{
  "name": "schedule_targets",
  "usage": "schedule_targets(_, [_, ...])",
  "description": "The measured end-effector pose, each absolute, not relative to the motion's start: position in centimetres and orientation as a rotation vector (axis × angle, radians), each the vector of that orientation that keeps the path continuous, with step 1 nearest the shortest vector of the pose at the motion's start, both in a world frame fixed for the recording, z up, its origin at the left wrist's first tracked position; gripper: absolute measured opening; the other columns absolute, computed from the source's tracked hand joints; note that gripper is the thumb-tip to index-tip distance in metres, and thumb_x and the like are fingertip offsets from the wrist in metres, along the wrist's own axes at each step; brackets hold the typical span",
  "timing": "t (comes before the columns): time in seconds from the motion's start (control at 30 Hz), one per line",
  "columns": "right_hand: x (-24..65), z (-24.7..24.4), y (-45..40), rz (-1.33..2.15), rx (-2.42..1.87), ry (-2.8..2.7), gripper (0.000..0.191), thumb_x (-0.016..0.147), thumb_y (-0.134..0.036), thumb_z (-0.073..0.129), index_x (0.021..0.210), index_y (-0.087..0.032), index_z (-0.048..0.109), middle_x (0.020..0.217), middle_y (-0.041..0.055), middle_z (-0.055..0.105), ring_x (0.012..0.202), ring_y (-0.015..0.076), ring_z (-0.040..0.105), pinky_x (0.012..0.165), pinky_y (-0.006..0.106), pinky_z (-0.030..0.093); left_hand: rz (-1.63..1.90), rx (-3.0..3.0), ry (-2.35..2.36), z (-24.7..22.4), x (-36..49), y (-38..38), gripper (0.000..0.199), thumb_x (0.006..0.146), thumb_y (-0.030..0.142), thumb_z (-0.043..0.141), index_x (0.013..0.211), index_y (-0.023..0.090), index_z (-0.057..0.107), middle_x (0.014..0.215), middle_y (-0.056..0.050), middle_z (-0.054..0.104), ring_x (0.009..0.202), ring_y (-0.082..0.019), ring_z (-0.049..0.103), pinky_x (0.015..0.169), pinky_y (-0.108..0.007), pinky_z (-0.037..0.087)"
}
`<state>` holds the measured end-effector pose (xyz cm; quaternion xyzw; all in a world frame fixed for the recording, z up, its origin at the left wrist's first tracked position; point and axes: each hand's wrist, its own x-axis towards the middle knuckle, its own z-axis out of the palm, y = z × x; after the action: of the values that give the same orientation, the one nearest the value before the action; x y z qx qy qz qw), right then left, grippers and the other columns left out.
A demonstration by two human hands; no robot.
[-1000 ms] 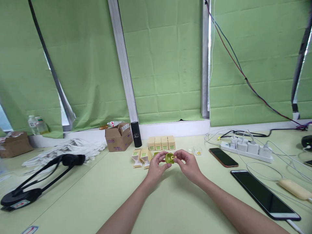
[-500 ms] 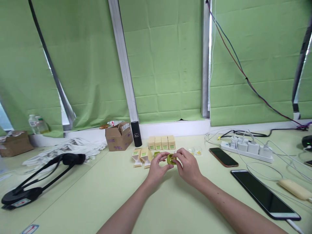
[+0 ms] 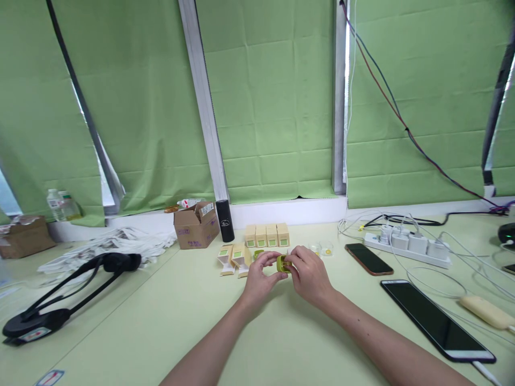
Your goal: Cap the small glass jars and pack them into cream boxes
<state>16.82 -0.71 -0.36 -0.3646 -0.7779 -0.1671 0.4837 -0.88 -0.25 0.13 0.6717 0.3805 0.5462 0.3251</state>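
Near the middle of the table, my left hand (image 3: pixel 260 276) grips a small olive-green case (image 3: pixel 282 264) between thumb and fingers. The closed fingers of my right hand (image 3: pixel 309 272) are at the case's right side, partly covering it. Another green piece (image 3: pixel 258 253) lies just behind my left fingers. To the left are two opened cream cartons (image 3: pixel 240 256) with their flaps out. Several closed cream boxes (image 3: pixel 266 236) stand in a row behind my hands. Small clear containers (image 3: pixel 326 250), one with something yellow inside, sit behind my right hand.
A black cylinder (image 3: pixel 225 221) and cardboard box (image 3: pixel 197 227) stand at the back left. A black headset (image 3: pixel 72 292) lies at left. Phones (image 3: pixel 436 319), a power strip (image 3: pixel 410 247) and loose white cables are on the right.
The green case has turned slightly between my hands, its face now less toward the camera. My right fingers have shifted a little over its right side.
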Motion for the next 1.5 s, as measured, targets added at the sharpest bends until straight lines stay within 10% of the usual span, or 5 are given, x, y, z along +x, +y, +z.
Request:
schedule_targets(0.7, [17.8,-0.6,-0.2,-0.211,-0.719,-1.990,0.024,0.093,-0.011,0.051,0.109,-0.022,0.066,0.083,0.0056,0.065,0.078,0.0213,0.057,0.069,0.033,0.042,1.443,1.822,1.006,0.3,-1.1,-0.2,0.045,0.063,0.018,0.087,0.105,0.028,0.078,0.115,-0.006,0.067,0.105,-0.024,0.062,0.100,-0.042,0.049])
schedule_targets(1.0, [17.8,-0.9,-0.6,-0.027,-0.721,-1.974,0.053,0.091,-0.016,0.056,0.142,-0.026,0.046,0.134,0.0146,0.059,0.121,0.0305,0.058,0.086,0.045,0.057,1.532,1.823,1.125,0.5,-1.2,-0.3,0.041,0.064,0.026,0.089,0.104,0.030,0.079,0.116,-0.006,0.058,0.112,-0.026,0.057,0.104,-0.041,0.044])
schedule_targets(1.23, [17.4,-1.5,0.1,0.181,-0.717,-1.876,0.049,0.088,-0.009,0.055,0.134,-0.027,0.052,0.126,0.0119,0.061,0.109,0.0261,0.061,0.082,0.043,0.060,1.567,1.911,1.057,0.5,-1.2,-0.7,0.044,0.076,0.031,0.082,0.119,0.031,0.073,0.116,-0.007,0.062,0.115,-0.026,0.058,0.101,-0.039,0.045])
schedule_targets(1.5, [17.3,-1.8,0.5,0.196,-0.692,-1.797,0.048,0.084,-0.007,0.058,0.128,-0.026,0.054,0.120,0.0097,0.063,0.103,0.0251,0.064,0.086,0.046,0.061,1.483,1.954,1.192,-0.1,-1.6,0.3,0.018,0.090,0.035,0.063,0.092,0.020,0.073,0.089,-0.006,0.065,0.084,-0.020,0.063,0.076,-0.034,0.047])
